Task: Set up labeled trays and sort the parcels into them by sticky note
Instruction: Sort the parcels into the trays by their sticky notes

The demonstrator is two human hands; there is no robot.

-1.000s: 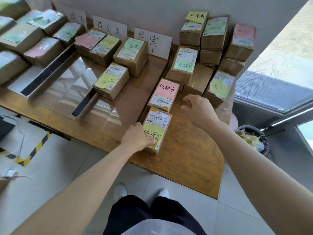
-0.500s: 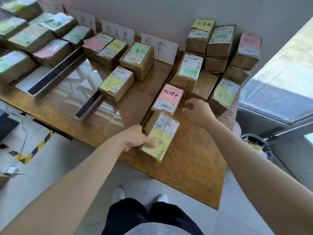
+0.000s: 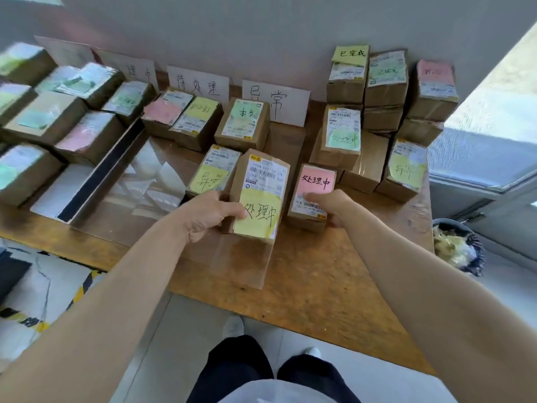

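My left hand (image 3: 210,212) grips a cardboard parcel with a yellow note (image 3: 260,196), lifted off the wooden table (image 3: 319,274) and tilted toward me. Just to its right, my right hand (image 3: 329,203) closes on a parcel with a pink note (image 3: 315,184) that rests on the table, thumb on its top. A clear tray (image 3: 128,181) with a black edge lies at left centre. White paper labels (image 3: 276,101) lean against the wall behind.
Unsorted parcels are stacked at the back right (image 3: 386,91). Several sorted parcels sit at the left (image 3: 43,117) and in front of the labels (image 3: 242,123). A waste bin (image 3: 457,247) stands on the floor by the table's right end.
My left hand has lifted the yellow-note parcel off the table and carried it up and away from me. My right hand has come down onto the pink-note parcel and closed on it.
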